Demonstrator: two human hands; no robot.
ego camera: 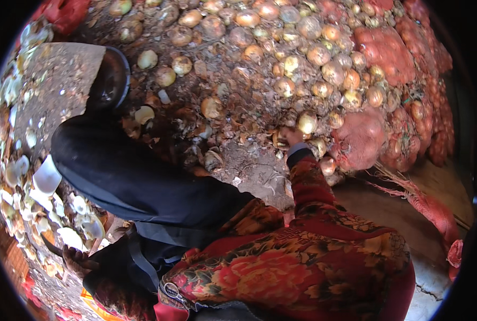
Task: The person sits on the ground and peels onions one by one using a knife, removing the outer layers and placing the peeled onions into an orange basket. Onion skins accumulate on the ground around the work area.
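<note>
Lower left, my left hand (77,261) is closed around a knife (50,245) whose dark, curved blade points up and left. White and pale onion peelings (70,237) lie just beyond it. My right hand (291,135) reaches down to the edge of the onion pile, its fingers around a brown onion (278,140) that they partly cover. A pale, shiny onion (307,122) sits right beside these fingers. Several loose yellow-brown onions (322,89) spread out above, mixed with dry skins.
Red mesh sacks (385,54) full of onions line the right side; a smaller one (358,138) stands near my right arm. Below them lies an empty-looking red mesh bag (435,212). My bent leg (142,172) and dark shoe (112,78) cross the left, beside a flat board-like piece (68,76).
</note>
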